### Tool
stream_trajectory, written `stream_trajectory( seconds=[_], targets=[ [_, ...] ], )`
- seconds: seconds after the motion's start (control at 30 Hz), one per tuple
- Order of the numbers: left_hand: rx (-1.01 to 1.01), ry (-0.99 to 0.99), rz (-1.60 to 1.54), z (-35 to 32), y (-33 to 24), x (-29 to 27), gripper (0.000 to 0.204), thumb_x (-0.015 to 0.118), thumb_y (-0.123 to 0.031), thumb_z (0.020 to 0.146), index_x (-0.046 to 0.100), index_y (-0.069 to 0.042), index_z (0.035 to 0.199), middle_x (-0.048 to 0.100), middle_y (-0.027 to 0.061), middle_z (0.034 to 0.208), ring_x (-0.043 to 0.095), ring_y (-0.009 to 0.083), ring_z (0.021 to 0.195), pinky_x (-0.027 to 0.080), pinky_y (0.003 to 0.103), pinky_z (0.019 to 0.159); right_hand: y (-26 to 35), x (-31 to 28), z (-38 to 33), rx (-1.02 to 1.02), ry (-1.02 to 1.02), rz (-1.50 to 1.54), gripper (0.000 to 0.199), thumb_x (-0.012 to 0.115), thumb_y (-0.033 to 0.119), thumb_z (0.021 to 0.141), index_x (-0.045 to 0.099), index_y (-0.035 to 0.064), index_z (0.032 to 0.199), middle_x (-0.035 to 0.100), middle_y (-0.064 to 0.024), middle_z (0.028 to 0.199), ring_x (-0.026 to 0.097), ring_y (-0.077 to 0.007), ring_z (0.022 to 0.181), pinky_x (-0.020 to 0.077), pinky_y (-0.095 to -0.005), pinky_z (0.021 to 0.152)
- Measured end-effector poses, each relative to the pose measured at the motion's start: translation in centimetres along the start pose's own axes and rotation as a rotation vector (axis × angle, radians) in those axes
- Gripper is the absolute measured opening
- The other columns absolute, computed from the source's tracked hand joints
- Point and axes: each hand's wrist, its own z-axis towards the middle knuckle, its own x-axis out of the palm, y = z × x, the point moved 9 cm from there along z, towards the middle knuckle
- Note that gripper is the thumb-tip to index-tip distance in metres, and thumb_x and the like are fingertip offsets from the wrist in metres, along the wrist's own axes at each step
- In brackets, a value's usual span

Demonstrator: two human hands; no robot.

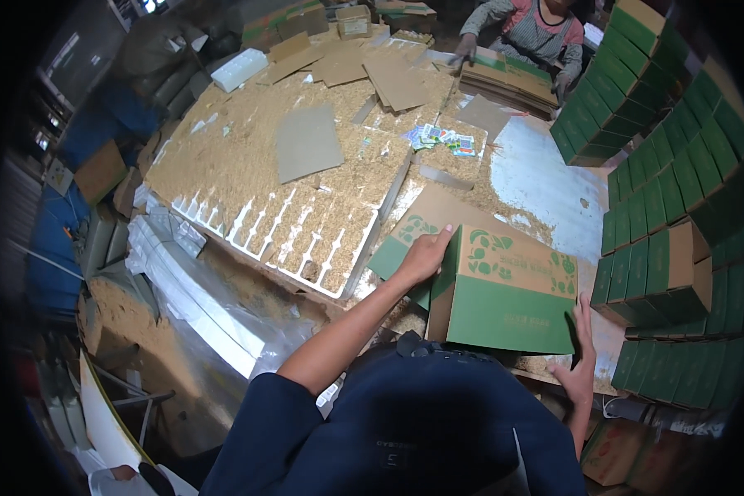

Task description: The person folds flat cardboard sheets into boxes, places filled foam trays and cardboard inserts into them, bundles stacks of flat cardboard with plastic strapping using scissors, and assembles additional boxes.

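Note:
In front of my body stands a partly unfolded cardboard box [512, 306], brown above and green below, with green printed shapes. My left hand [426, 258] grips the box's left upper edge, thumb on top; the fingers behind the board are partly hidden. At the right side my right hand [580, 357] rests its outstretched fingers along the box's edge, thumb apart. One brown and green flap spreads out to the left, under my left hand. The lower edge of the box sits close against my dark shirt.
White trays [339, 289] covered with sawdust-like material fill the left of the table, with loose cardboard sheets [308, 142] on top. Colourful cards [455, 140] lie beyond the box. Stacked green boxes [670, 178] rise at the right. Across the table a person handles flattened cartons [508, 83].

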Motion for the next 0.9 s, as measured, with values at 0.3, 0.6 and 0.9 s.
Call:
stream_trajectory(
  seconds=[0.3, 0.6, 0.9],
  targets=[
    [-0.110, -0.257, -0.073, 3.7, 7.5, 1.9, 0.048, 0.050, -0.036, 0.096, 0.065, 0.005, 0.075, 0.065, 0.0223, 0.070, 0.066, 0.0324, 0.068, 0.049, 0.044, 0.067, -6.8, -2.1, 10.3, 0.223, -0.186, -0.308, 0.032, 0.068, 0.023, 0.089, 0.070, -0.0029, 0.107, 0.072, -0.0194, 0.098, 0.070, -0.0262, 0.094, 0.0501, -0.0344, 0.089],
    [0.004, -0.232, -0.417, -8.5, 7.8, -2.7, 0.033, 0.060, -0.018, 0.096, 0.063, 0.004, 0.121, 0.068, 0.0111, 0.095, 0.065, 0.0145, 0.081, 0.054, 0.026, 0.078, -17.8, -1.2, 14.8, 0.404, -0.199, -0.465, 0.060, 0.064, 0.052, 0.090, 0.057, -0.0064, 0.077, 0.043, -0.0139, 0.062, 0.037, -0.0239, 0.061, 0.0407, -0.0370, 0.061],
    [-0.404, -0.813, -0.865, -16.3, 23.3, -17.4, 0.027, 0.067, -0.030, 0.094, 0.058, -0.010, 0.110, 0.061, 0.0033, 0.094, 0.062, 0.0173, 0.078, 0.055, 0.034, 0.071, -17.1, -1.2, 15.3, 0.350, -0.271, -0.431, 0.055, 0.065, 0.054, 0.088, 0.071, -0.0007, 0.091, 0.061, -0.0179, 0.070, 0.056, -0.0287, 0.065, 0.0466, -0.0389, 0.067]
  ],
)
